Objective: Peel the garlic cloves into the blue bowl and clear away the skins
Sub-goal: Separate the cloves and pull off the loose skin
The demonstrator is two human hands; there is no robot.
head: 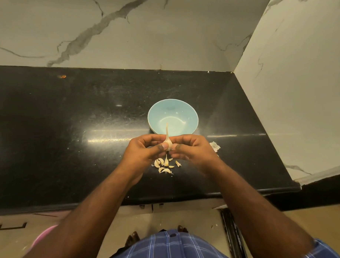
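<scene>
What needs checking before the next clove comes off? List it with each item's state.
1. Garlic bulb held by both hands: ok, left hand and right hand pinch it from either side.
2. Blue bowl within reach: ok, just beyond the hands.
3. Bowl ready to take cloves: ok, upright, nothing seen inside.
4. Loose cloves on the black counter: not ok, none in the bowl yet.
5. Skin scrap cleared: not ok, lies right of the hands.
6. Cloves left on the bulb: cannot tell.
</scene>
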